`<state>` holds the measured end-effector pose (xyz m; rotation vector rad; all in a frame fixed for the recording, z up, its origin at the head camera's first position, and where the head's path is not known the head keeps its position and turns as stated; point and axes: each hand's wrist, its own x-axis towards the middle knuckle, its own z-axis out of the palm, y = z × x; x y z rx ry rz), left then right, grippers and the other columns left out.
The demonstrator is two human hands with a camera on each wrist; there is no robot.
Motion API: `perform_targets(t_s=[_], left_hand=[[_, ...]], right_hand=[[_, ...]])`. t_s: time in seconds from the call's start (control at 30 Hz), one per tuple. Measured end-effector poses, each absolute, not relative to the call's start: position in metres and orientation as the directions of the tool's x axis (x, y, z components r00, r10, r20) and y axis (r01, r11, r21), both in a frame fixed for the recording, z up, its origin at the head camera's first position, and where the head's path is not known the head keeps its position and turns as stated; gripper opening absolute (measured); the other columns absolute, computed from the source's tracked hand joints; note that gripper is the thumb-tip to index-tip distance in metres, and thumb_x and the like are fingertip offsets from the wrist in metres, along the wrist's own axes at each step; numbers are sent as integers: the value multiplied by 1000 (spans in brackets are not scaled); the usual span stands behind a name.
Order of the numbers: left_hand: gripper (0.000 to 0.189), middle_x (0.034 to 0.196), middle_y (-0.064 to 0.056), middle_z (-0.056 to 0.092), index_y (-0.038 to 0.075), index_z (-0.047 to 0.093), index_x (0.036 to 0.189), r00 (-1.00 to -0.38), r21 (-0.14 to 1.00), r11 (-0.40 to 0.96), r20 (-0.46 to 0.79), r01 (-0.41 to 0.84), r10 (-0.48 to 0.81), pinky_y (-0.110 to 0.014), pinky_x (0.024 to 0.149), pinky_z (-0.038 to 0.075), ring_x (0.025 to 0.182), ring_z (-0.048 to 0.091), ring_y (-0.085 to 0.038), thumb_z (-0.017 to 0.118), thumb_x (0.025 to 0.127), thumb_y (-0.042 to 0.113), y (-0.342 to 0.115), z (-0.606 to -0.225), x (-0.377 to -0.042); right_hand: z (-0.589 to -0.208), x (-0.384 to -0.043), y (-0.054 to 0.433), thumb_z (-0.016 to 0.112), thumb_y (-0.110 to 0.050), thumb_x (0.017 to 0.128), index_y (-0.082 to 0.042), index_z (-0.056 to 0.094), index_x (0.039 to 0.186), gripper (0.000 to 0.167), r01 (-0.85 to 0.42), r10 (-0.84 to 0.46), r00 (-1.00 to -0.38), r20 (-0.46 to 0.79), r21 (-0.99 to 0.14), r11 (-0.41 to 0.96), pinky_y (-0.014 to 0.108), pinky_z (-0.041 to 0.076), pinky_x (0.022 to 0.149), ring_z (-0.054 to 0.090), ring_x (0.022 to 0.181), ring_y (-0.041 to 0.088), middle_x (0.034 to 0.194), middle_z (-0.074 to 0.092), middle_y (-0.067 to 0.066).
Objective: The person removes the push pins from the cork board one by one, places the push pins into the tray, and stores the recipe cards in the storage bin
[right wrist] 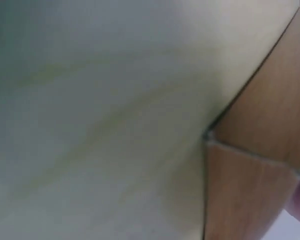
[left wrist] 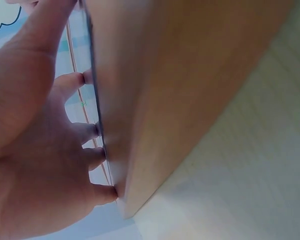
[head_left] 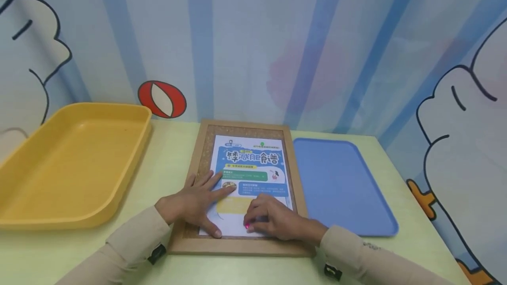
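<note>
A printed poster (head_left: 253, 159) with Chinese lettering lies on a cork board (head_left: 206, 153) with a wooden frame (head_left: 299, 179). My left hand (head_left: 194, 201) presses on the poster's lower left with its fingers spread, the thumb near the bottom edge. In the left wrist view, fingertips of the left hand (left wrist: 45, 150) touch down just beyond the wooden frame (left wrist: 155, 100). With its curled fingers, my right hand (head_left: 273, 219) pinches a small pink push pin (head_left: 247, 225) at the poster's lower part. The right wrist view mostly shows the table and a corner of the frame (right wrist: 260, 145).
A deep yellow tray (head_left: 75, 166) stands on the left of the pale table (head_left: 166, 153). Flat on the right lies a blue tray (head_left: 340, 184), close beside the board. Behind the table rises a striped cartoon backdrop (head_left: 245, 47).
</note>
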<state>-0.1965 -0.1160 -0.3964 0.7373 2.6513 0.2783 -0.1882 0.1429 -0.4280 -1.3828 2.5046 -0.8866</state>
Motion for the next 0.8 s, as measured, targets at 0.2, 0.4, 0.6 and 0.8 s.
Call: perform_targets(t_s=[0.2,0.4,0.6,0.8], left_hand=[[113,170,-14,5,32,31,157,-795,283,845,-300,454,527,-71,118,0,155,0,-43,83,63,68,-116,-399,-197],[114,169,-15,5,31,30,157,-793,291,843,-301,452,529,-71,118,-1,155,-1,-43,83,63,67,-116,-400,-196],[115,170,-13,4,33,30,157,-797,290,852,-315,436,515,-69,119,-2,155,-3,-42,85,62,65,-114,-398,-196],[116,169,-15,5,31,32,157,-808,296,856,-305,423,504,-70,119,-1,155,-1,-43,88,60,62,-112,-397,-196]], right_hand=[[-431,-189,143,69,-24,94,-18,76,101,12,-767,-838,-516,178,-531,359,21,45,85,55,90,4,93,70,-7],[-430,-190,143,66,-24,96,-18,74,102,12,-790,-855,-486,183,-510,340,23,45,88,55,91,4,93,69,-8],[-429,-188,143,62,-23,99,-18,72,103,12,-795,-864,-478,157,-496,350,25,45,90,56,92,5,94,67,-8],[-427,-186,142,59,-25,101,-19,70,102,12,-769,-851,-515,104,-494,405,25,44,90,54,93,5,93,64,-10]])
